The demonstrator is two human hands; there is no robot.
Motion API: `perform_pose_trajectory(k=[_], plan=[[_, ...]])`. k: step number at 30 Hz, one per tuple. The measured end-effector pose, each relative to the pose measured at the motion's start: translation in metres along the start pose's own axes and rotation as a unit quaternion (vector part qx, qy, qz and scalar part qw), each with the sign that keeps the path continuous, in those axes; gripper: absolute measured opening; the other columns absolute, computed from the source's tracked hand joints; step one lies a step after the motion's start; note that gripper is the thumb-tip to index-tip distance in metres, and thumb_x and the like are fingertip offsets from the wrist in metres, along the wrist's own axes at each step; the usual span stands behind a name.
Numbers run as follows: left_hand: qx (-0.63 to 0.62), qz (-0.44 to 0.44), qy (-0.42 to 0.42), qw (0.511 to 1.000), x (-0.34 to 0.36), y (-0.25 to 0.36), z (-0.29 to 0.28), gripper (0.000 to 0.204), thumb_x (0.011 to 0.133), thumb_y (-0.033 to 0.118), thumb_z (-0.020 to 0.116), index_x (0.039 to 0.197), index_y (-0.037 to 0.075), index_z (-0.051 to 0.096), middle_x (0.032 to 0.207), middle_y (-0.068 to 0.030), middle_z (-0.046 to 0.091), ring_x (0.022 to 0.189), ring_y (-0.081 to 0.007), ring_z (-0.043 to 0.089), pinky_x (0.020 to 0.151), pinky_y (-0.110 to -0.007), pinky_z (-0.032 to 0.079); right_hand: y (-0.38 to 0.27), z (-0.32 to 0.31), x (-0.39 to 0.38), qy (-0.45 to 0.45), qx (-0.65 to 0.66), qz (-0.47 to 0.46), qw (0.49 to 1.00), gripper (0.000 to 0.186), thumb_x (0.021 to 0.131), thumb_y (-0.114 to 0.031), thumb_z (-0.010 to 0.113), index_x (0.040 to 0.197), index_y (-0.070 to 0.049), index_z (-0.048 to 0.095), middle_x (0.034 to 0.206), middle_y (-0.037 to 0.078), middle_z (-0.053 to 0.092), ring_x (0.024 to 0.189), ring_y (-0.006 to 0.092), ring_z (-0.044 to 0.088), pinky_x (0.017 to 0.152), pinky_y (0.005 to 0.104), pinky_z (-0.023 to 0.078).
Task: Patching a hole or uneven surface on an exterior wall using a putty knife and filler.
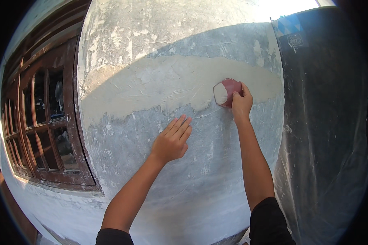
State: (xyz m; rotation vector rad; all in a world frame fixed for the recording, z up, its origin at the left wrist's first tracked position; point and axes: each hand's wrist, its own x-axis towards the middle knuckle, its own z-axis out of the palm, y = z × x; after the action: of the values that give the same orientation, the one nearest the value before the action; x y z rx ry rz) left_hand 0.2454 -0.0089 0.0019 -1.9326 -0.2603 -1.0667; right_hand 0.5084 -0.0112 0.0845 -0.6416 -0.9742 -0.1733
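Note:
In my right hand (243,104) is a flat, dark red putty spreader (230,85), gripped by its right edge between thumb and fingers. A pale lump of putty (221,93) covers the spreader's left part. Behind it, a wide band of beige putty (159,83) runs across the grey wall (159,192), with a ragged lower edge. My left hand (171,139) is below that band, fingers stretched out and back toward me. Whether its palm touches the wall cannot be made out.
On the left is a brown wooden window frame (79,134) with several small panes. Dark plastic sheeting (319,122) hangs at the right, beyond the wall's edge. Sunlight falls on the upper wall, with a curved shadow line below it.

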Motion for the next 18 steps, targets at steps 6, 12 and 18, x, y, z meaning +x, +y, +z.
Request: perform_pose_trajectory(k=[6,12,18], plan=[[0.031,0.003,-0.006,0.999,-0.006,-0.005,0.0,0.042,0.072,0.008,0.061,0.113,-0.001,0.062,0.137,-0.0178,0.058,0.133,-0.0316,0.05,0.114,-0.043,0.037,-0.029,0.014,-0.028,-0.046,0.005,-0.012,0.999,0.044,0.086,0.003,0.056,0.13,0.002,0.058,0.127,0.02,0.063,0.118,0.0297,0.06,0.102,0.0366,0.045],[0.0,-0.006,0.005,1.0,-0.002,-0.001,0.001,0.04,0.072,0.004,0.059,0.112,-0.001,0.063,0.137,-0.0173,0.057,0.132,-0.0326,0.051,0.113,-0.044,0.039,-0.003,0.008,-0.003,-0.005,0.009,0.005,1.0,0.044,0.085,0.002,0.056,0.13,0.001,0.059,0.127,0.02,0.063,0.118,0.0297,0.06,0.102,0.0362,0.045],[0.008,-0.008,0.002,1.0,-0.005,-0.004,0.001,0.041,0.072,0.004,0.059,0.113,-0.001,0.062,0.137,-0.0171,0.058,0.132,-0.0323,0.051,0.113,-0.044,0.039,-0.019,0.013,-0.017,-0.042,0.017,0.017,0.999,0.046,0.085,0.003,0.057,0.131,0.001,0.059,0.127,0.019,0.063,0.117,0.0271,0.061,0.101,0.0351,0.046]])
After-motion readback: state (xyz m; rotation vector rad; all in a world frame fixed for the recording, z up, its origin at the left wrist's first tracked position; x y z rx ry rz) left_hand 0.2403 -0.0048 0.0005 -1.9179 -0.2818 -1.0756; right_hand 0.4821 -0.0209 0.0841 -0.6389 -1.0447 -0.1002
